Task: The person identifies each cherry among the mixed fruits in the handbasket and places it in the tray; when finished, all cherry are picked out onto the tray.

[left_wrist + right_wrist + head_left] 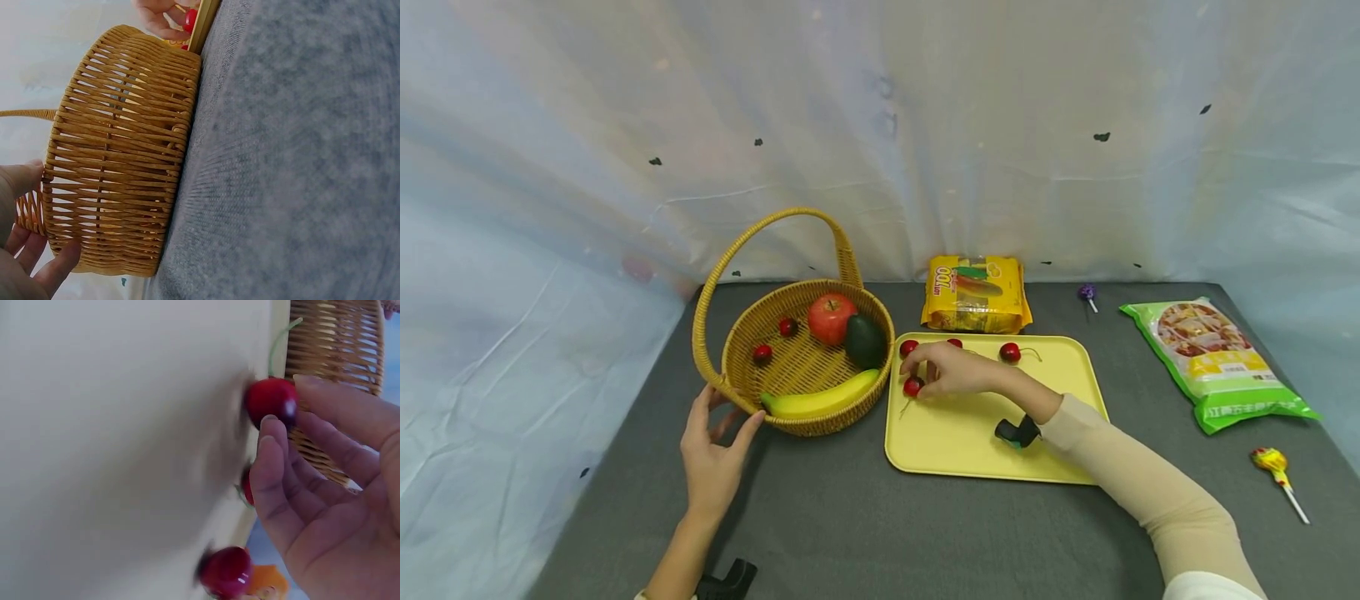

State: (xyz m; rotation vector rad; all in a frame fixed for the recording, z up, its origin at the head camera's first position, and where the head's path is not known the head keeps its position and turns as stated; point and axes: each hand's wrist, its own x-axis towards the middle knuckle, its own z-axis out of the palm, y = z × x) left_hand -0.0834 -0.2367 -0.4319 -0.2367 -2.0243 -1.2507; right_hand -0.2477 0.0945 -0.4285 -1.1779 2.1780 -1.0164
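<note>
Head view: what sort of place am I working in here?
Likely a staged recording tabletop, not a kitchen: a grey felt-like table cover closed in by a pale draped sheet, with props laid out, a wicker basket of fruit, a yellow tray of cherries, and snack packets.

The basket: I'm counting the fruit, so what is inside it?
Inside the basket lie an apple, an avocado, a banana and two cherries. Anything under the fruit or behind the near wall is hidden.
</note>
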